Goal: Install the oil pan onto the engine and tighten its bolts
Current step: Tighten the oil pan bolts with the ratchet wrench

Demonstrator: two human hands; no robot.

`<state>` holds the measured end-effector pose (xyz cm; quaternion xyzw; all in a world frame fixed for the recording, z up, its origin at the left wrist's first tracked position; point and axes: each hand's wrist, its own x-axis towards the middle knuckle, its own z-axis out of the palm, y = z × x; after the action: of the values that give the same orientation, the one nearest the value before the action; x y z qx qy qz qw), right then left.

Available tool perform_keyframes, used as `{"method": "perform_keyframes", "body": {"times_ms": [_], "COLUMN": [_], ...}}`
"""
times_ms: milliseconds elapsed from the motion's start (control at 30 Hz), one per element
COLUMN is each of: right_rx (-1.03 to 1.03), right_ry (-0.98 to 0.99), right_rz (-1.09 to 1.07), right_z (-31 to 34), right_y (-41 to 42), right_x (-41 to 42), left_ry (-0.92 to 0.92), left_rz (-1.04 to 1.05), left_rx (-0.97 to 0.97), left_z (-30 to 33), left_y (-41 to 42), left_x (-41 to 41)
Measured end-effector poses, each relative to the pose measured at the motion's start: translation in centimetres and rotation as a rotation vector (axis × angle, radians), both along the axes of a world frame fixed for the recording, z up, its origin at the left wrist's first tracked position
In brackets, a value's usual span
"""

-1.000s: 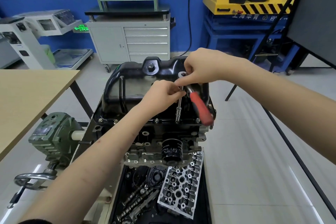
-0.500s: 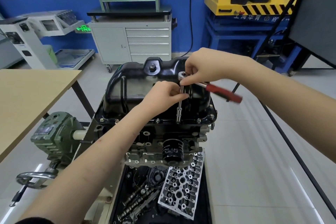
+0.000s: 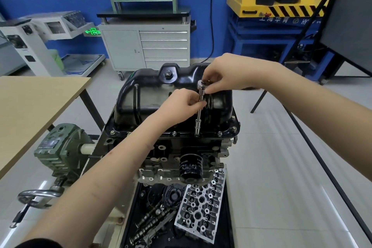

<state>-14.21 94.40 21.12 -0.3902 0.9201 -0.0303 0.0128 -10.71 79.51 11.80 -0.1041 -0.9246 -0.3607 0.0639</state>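
Observation:
The black oil pan (image 3: 153, 98) sits on top of the engine block (image 3: 167, 153), with bolts (image 3: 174, 133) along its near flange. A ratchet with a long steel extension (image 3: 199, 115) stands upright on a bolt at the near right of the flange. My left hand (image 3: 181, 102) pinches the extension about halfway up. My right hand (image 3: 223, 75) is closed over the ratchet head (image 3: 201, 84); the red handle is hidden behind that hand and wrist.
A black oil filter (image 3: 190, 169) juts from the block's front. Below it a tray holds a cylinder head (image 3: 201, 207) and camshafts (image 3: 153, 221). A green gearbox with crank (image 3: 58, 153) is at the left beside a wooden table (image 3: 30, 110). A black cable (image 3: 332, 179) crosses the floor at the right.
The red ratchet handle swung from pointing toward me, out to the right, and then behind my right hand. My left hand stayed on the extension.

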Motion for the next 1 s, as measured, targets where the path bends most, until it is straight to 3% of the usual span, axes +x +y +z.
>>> {"method": "perform_keyframes", "body": {"times_ms": [200, 533, 667, 800, 1000], "right_rx": [0.016, 0.016, 0.014, -0.004, 0.017], "right_ry": [0.069, 0.013, 0.096, 0.114, 0.047], "right_rz": [-0.076, 0.075, -0.027, -0.065, 0.081], "right_z": [-0.8, -0.5, -0.9, -1.1, -0.5], "right_y": [-0.7, -0.3, -0.5, -0.8, -0.4], "right_x": [-0.1, 0.0, -0.5, -0.5, -0.1], "left_ry": [0.077, -0.016, -0.013, 0.053, 0.026], "left_rz": [0.030, -0.004, 0.046, 0.043, -0.007], "left_rx": [-0.031, 0.021, 0.074, -0.018, -0.016], "left_z": [0.1, 0.3, 0.3, 0.1, 0.3], "left_y": [0.4, -0.4, -0.3, 0.1, -0.3], "left_x": [0.3, 0.2, 0.0, 0.0, 0.4]}}
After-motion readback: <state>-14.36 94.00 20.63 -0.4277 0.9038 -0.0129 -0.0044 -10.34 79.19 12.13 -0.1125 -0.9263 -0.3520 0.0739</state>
